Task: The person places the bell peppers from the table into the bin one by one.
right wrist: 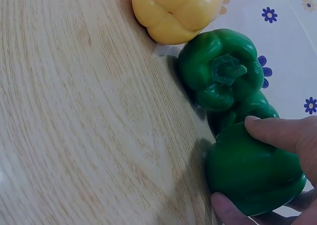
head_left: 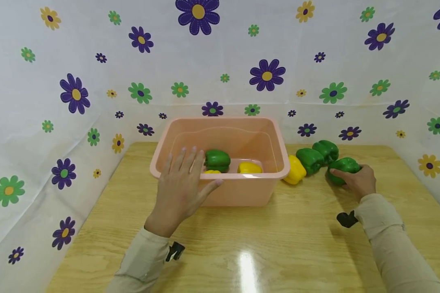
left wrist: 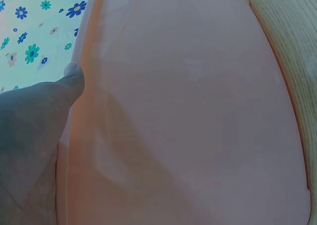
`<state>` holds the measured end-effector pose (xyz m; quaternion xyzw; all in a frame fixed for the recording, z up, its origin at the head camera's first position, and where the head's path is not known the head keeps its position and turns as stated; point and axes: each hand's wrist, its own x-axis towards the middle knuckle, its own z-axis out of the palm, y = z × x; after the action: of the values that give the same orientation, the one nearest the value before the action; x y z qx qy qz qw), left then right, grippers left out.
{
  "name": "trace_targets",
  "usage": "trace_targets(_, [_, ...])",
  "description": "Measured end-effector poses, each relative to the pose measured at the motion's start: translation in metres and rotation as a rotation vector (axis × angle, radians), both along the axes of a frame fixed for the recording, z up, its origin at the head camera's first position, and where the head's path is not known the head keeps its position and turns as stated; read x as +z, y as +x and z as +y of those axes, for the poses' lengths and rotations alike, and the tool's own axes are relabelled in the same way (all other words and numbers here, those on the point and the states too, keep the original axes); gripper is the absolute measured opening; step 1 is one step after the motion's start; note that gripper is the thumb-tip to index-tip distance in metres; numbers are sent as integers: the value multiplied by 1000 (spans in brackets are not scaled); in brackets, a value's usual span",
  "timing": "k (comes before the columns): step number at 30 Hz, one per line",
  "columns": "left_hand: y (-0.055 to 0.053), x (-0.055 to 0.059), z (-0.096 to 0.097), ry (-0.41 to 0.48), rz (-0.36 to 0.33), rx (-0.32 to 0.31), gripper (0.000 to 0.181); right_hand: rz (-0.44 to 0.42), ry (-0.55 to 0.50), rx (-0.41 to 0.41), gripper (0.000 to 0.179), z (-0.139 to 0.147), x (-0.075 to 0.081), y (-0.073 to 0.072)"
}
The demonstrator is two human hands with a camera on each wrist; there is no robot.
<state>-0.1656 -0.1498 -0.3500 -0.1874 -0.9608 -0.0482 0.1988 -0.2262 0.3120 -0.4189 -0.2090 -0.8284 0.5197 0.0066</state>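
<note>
My right hand (head_left: 359,181) grips a green bell pepper (head_left: 342,169) on the right of the table; in the right wrist view its thumb and fingers lie round the pepper (right wrist: 252,170). Beside it sit two more green bell peppers (head_left: 309,160) and a yellow bell pepper (head_left: 295,170). My left hand (head_left: 177,187) lies over the front rim of a pink plastic bin (head_left: 238,191), fingers straight and spread. In the left wrist view the thumb (left wrist: 74,79) rests along the bin's rim. Inside the bin are a green bell pepper (head_left: 217,160) and two yellow ones (head_left: 250,167), one mostly hidden.
The wooden table (head_left: 278,244) runs in front of the bin. A white cloth (head_left: 220,53) with printed flowers hangs behind it and along both sides. Each sleeve has a small black device (head_left: 346,219) at the wrist.
</note>
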Motion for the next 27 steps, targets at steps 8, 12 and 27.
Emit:
trace_targets(8, [-1,2,1,-17,-13,9,90,-2,-77,13,99,2,2,1])
trace_targets(12, [-1,1,1,-10,-23,10,90,-2,-94,20,98,3,2,1])
trace_targets(27, [-1,2,1,-5,-24,5,90,-20,-117,-7,100,5,3,4])
